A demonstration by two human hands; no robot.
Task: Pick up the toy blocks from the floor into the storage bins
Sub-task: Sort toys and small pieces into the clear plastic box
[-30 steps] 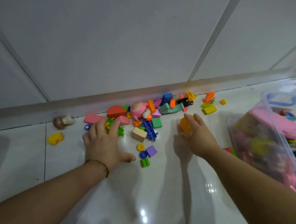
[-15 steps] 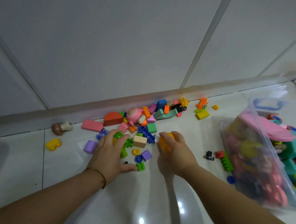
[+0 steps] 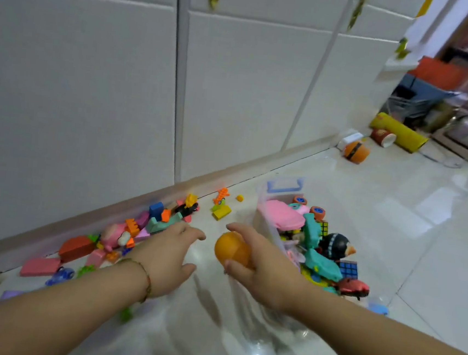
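Observation:
My right hand (image 3: 261,268) is shut on an orange ball-shaped toy (image 3: 231,249), held above the floor just left of the clear storage bin (image 3: 275,191). The bin is full of toys, among them a pink piece (image 3: 283,219), teal pieces and cube puzzles. My left hand (image 3: 169,254) hovers with fingers spread and nothing visible in it, over the right end of the block pile (image 3: 136,228) along the wall base. A green block (image 3: 126,314) shows below my left forearm.
White panelled cabinet doors (image 3: 92,92) rise behind the pile. A yellow block (image 3: 221,212) and small orange pieces lie near the bin. Far right on the glossy tiles stand an orange toy (image 3: 356,151), a cup, a yellow tube and stacked household clutter.
Both hands have lifted off the pile and moved right, toward the bin. My right hand still carries the orange toy. The camera has tilted up and right, showing more of the room.

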